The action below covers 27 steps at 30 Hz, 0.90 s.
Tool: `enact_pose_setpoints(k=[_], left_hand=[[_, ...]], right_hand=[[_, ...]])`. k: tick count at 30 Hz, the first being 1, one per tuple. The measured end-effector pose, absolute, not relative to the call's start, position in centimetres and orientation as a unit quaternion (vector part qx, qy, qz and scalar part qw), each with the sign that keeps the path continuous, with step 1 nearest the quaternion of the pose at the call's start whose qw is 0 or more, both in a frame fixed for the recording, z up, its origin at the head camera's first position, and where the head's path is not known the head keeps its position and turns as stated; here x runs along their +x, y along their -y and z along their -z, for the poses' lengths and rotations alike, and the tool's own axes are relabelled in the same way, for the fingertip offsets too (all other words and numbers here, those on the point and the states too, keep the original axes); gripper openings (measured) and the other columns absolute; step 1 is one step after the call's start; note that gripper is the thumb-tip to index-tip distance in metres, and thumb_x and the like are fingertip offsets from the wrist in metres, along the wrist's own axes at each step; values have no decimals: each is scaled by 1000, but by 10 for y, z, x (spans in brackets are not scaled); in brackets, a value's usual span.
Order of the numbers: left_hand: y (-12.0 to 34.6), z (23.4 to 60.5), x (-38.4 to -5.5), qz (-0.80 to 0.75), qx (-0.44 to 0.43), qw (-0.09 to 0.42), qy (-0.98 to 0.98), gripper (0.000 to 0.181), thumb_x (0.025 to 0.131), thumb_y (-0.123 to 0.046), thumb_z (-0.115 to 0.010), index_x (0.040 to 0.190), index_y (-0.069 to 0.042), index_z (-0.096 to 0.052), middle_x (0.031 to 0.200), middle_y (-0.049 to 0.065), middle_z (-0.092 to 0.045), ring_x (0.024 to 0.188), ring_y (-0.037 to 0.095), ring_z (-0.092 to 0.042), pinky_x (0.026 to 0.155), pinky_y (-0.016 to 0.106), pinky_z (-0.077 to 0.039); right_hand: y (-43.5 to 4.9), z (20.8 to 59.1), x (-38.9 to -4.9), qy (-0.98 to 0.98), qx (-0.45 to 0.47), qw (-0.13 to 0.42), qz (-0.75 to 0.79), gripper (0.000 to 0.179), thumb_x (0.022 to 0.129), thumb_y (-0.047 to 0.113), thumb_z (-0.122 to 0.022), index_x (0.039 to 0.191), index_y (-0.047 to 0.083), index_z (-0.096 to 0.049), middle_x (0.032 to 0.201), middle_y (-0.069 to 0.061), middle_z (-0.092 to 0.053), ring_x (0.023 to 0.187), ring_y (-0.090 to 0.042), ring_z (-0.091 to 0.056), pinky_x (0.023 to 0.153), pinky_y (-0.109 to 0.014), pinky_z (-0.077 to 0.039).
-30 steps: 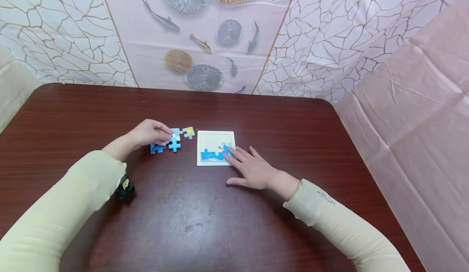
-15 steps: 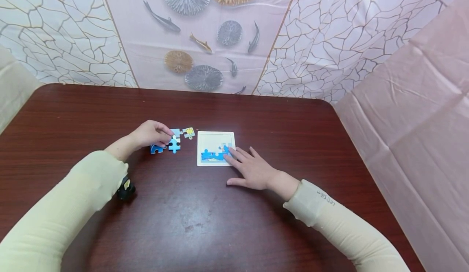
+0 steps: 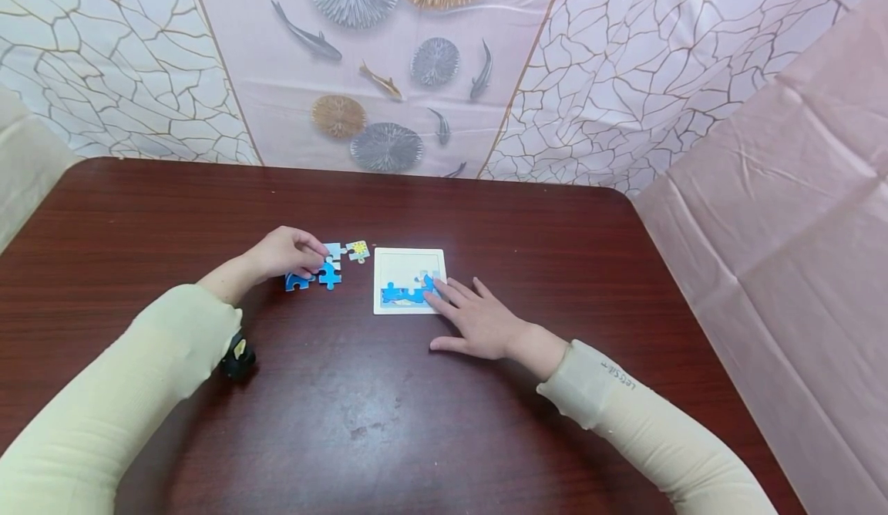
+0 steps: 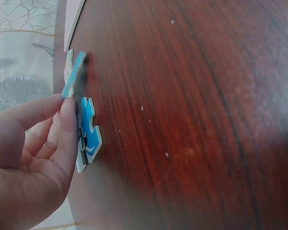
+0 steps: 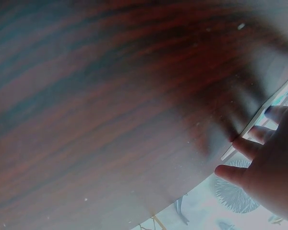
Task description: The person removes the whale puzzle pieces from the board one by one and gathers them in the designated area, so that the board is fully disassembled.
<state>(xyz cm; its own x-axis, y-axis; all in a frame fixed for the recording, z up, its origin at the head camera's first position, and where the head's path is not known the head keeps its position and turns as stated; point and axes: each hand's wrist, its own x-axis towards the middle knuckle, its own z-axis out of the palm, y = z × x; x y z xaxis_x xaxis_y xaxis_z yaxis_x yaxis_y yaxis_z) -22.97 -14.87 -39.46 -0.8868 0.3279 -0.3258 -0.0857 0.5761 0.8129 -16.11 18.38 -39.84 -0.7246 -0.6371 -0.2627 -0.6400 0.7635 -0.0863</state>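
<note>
Square jigsaw tray [image 3: 397, 266], white-rimmed, lying flat, blue pieces [image 3: 402, 297] along its lower part, fingers of the right hand [image 3: 479, 322] over its right edge. One blue knobbed piece [image 4: 76, 72], tilted, pinched in the left hand [image 4: 31, 153]. Loose beside the tray: sun-printed piece [image 3: 358, 250], deep-blue piece [image 4: 90, 132].

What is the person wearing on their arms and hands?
The left sleeve and right sleeve are long and pale cream. Small dark lettering marks the right one; a black object shows beside the left cuff. Left hand and right hand wear no gloves.
</note>
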Motion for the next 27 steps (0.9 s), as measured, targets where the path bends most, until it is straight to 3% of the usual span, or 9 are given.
enact_pose_setpoints(k=[13,27], left_hand=[[146,387,-233,-463,65,223,-855,36,91,-19,-59,118,6,-57,105,22,-66,76,14,-63,73,27,-57],[110,378,-240,-484,96,229,-839,35,90,-15,-60,117,6,-58,102,23,-65,79,20,-63,75,30,-57]], right_hand=[[-183,398,-161,-929,-344,139,-10,79,88,64,-44,150,20,-22,157,-6,-17,144,-26,-19,113,-59,-15],[-183,398,-160,-928,-345,138,-5,79,88,63,-45,150,20,-22,157,-6,-16,144,-26,-18,113,-60,-15]])
